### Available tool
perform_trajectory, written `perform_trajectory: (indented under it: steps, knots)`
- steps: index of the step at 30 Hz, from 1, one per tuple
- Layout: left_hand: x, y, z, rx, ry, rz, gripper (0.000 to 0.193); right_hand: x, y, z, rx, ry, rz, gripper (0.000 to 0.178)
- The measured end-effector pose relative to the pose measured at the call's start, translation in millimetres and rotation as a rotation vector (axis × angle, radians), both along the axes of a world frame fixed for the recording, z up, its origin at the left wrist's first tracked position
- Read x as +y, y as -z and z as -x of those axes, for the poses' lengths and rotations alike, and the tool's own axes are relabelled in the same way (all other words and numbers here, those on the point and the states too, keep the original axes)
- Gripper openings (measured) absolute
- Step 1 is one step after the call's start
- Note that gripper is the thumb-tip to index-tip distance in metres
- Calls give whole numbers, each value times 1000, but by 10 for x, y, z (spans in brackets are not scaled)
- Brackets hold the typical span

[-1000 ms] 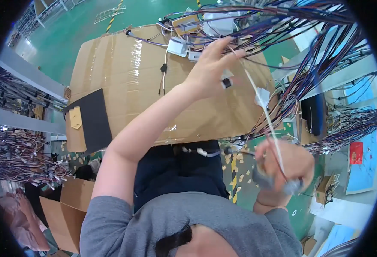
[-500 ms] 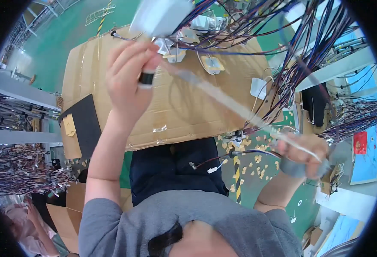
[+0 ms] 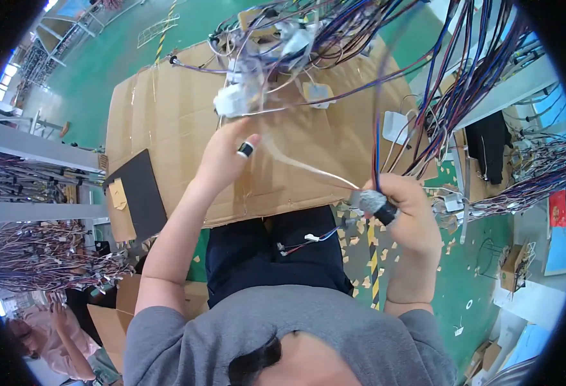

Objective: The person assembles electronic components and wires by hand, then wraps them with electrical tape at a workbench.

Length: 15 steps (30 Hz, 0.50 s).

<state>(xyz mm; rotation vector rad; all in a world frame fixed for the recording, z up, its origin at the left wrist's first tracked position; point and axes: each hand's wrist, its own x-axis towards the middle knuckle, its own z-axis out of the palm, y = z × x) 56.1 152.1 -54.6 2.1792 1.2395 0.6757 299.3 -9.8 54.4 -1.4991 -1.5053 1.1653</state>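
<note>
My left hand [image 3: 224, 154] reaches over the cardboard, its index finger and thumb apart, with a black-and-white band round the thumb. Just beyond its fingertips are a blurred white connector [image 3: 231, 100] and tangled wires; whether they touch is unclear. My right hand [image 3: 410, 212] is closed round a wire harness [image 3: 377, 151], whose blue and red wires rise from the grip. A grey wrapped piece [image 3: 368, 201] and a black band show at its fingers. From there a pale strip [image 3: 309, 166] runs left toward the white connector, blurred at its far end.
A large cardboard sheet [image 3: 173, 122] covers the work surface. Thick wire bundles [image 3: 469, 71] hang at the upper right. A black sheet [image 3: 143, 193] lies at the left. A loose cable end [image 3: 309, 238] hangs by my lap. Another person [image 3: 58, 334] is at the lower left.
My left hand has come down and right, away from the raised white piece. My right hand has moved left and up. The strip between them is now lower, slacker and curved.
</note>
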Motion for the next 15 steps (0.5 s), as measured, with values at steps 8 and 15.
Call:
perform_trajectory:
  steps: [8, 15]
  knots:
    - [51, -522, -837, -256, 473, -633, 39, 41, 224, 127, 125, -306, 50, 8]
    - [125, -636, -534, 661, 444, -198, 14, -138, 158, 104, 510, -800, -185, 19]
